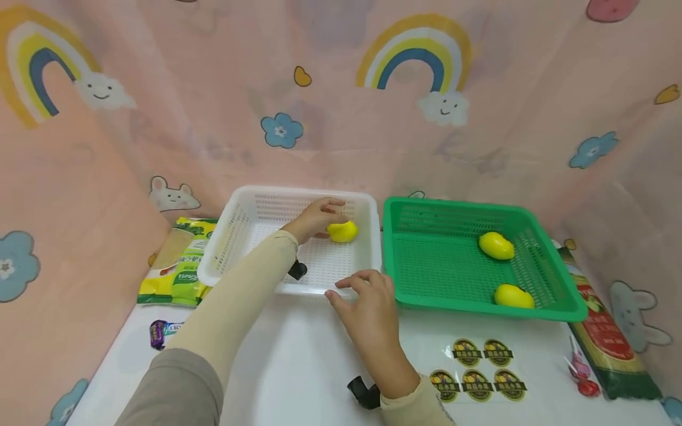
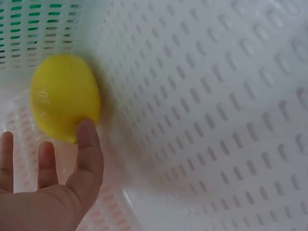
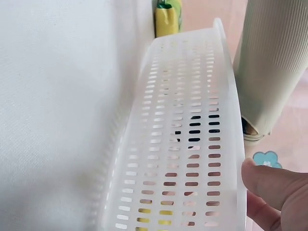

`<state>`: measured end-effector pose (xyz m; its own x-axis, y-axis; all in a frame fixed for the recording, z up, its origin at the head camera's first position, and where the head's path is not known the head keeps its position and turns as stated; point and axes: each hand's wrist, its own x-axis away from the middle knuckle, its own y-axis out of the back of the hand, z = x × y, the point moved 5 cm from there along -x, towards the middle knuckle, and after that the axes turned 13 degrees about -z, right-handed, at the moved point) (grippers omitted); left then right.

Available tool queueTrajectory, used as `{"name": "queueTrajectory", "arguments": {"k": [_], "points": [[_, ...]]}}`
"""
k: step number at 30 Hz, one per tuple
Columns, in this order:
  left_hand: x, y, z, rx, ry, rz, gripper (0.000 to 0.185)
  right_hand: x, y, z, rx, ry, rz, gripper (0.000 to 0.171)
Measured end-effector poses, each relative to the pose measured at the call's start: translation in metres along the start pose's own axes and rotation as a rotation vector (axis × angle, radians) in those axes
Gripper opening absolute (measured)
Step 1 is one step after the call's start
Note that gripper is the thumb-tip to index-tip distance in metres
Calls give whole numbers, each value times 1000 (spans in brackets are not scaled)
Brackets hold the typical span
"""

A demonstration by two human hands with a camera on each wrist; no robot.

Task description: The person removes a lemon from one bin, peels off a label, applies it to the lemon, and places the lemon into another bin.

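Closest to the head camera, the right hand (image 1: 373,313) lies with relaxed, straight fingers on the near rim of the white perforated plastic basket (image 1: 234,236), which sits on the white counter (image 1: 298,367); its grip is open, only touching the rim, and the right wrist view shows a fingertip against that rim. Inside the basket, toward its far right corner, lies the small yellow egg-shaped plastic fruit (image 1: 343,231). The left hand (image 1: 314,219) reaches over it with fingers spread, and in the left wrist view the thumb touches the fruit's lower side while the other fingers stand clear, so this grip is open too and nothing is pinched. Judging by its glossy, rounded shell, the fruit is probably light, hard and rather slippery; it would likely roll on the basket floor, so thumb and fingers set on opposite sides across its middle seem the surest hold. Two similar yellow fruits (image 1: 496,245) lie in the green perforated plastic basket (image 1: 442,260) just beside the white one
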<state>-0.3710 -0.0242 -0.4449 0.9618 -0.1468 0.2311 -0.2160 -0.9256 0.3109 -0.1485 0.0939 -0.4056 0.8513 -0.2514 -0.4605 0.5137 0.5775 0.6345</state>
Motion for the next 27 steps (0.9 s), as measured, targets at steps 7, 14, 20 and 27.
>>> {"name": "queueTrajectory", "arguments": {"k": [7,14,20,27], "points": [[1,-12,3,-43,10,8,51,0,1,0,10,21,0,23],[0,-18,5,-65,-27,5,45,0,1,-2,33,8,15,23],[-2,-18,6,-160,-84,8,42,0,3,-2,28,14,7,23],[6,-6,-9,-148,-135,21,41,0,2,-1,30,0,29,22]]}}
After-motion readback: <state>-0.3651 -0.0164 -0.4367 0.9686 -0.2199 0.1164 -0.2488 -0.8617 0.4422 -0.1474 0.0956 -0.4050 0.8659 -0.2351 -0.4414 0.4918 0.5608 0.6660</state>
